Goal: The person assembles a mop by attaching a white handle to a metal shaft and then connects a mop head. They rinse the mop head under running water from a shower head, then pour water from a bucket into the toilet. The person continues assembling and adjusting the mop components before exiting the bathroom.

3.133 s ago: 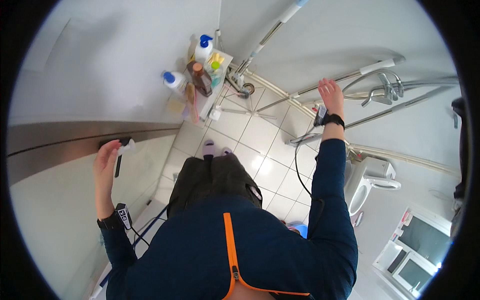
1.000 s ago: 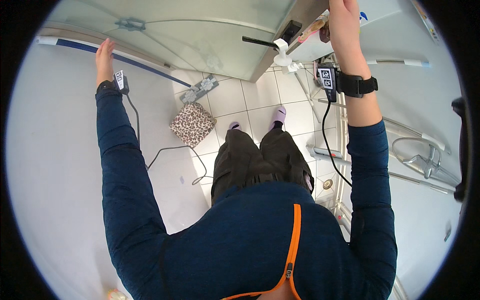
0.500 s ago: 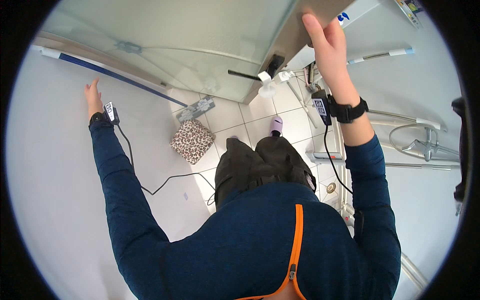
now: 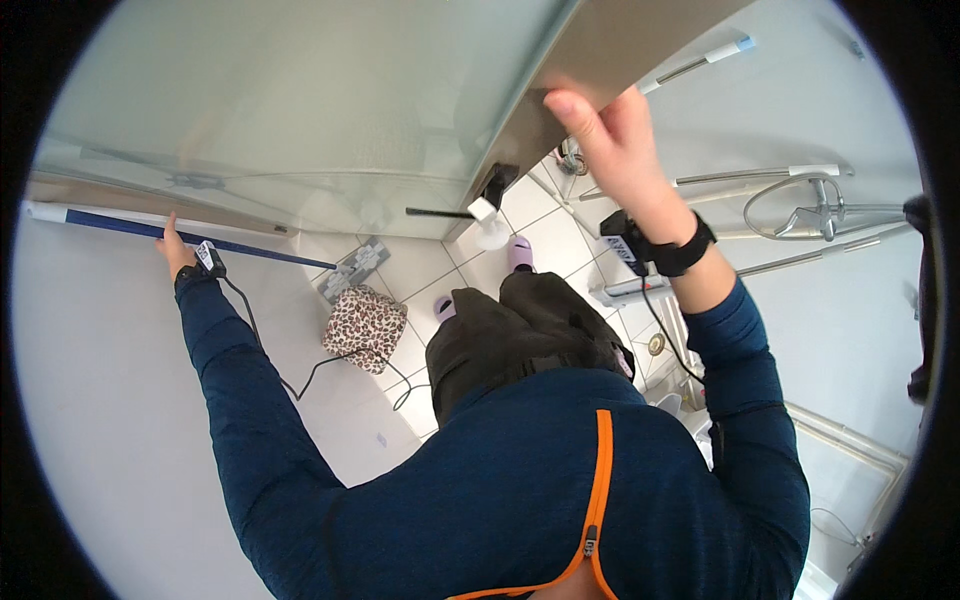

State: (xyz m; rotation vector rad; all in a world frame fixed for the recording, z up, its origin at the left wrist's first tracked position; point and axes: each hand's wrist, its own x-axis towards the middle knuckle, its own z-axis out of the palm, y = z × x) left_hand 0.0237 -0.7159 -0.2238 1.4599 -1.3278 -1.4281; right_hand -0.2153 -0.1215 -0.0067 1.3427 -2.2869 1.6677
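My right hand (image 4: pixel 622 150) grips the edge of the frosted glass door (image 4: pixel 330 110) by its brown frame. The thumb lies on the near face, and the other fingers pass out of sight behind the frame. At the far left, my left hand (image 4: pixel 176 250) is at the blue handle of a flat mop (image 4: pixel 215 243). One finger stretches up across the handle while the others are partly hidden; whether they touch it is hard to see. The mop leans along the wall, its grey patterned head (image 4: pixel 358 268) down on the tiles. Both wrists carry black straps with small devices.
A leopard-print stool or box (image 4: pixel 366 328) stands on the white tiled floor beside the mop head. A white object (image 4: pixel 488 222) sticks out near the door's black handle (image 4: pixel 440 212). On the right wall are metal rails and a hand shower (image 4: pixel 815 215). A black cable (image 4: pixel 300 385) hangs from my left wrist.
My left hand has come closer to the mop handle, with a finger now across it. The door edge and my right hand have shifted left in view, and the whole view has turned somewhat.
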